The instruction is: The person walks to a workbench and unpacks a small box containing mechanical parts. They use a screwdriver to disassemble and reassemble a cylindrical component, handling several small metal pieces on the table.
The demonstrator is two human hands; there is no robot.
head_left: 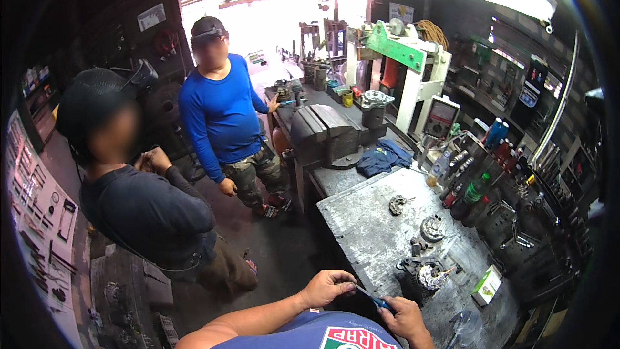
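Note:
Close to my body, my right hand [405, 318] is closed round the handle of what looks like a blue-handled screwdriver [382, 302]. My left hand [328, 289] pinches the far end of its thin shaft between thumb and fingertips. Both hands are above the near left edge of a worn metal-topped workbench [361, 220]. To the right of them, an opened alternator-like housing [427, 276] lies on the bench. Beyond it are a round metal end part [433, 229] and a smaller ring-shaped part [397, 205].
A small green-and-white box [487, 285] and a clear plastic bag [466, 327] lie at the right. A dark blue cloth [384, 158] is by a large vise [326, 132]. Bottles and tools line the right side. Two people, one in a blue shirt [223, 113], stand at the left.

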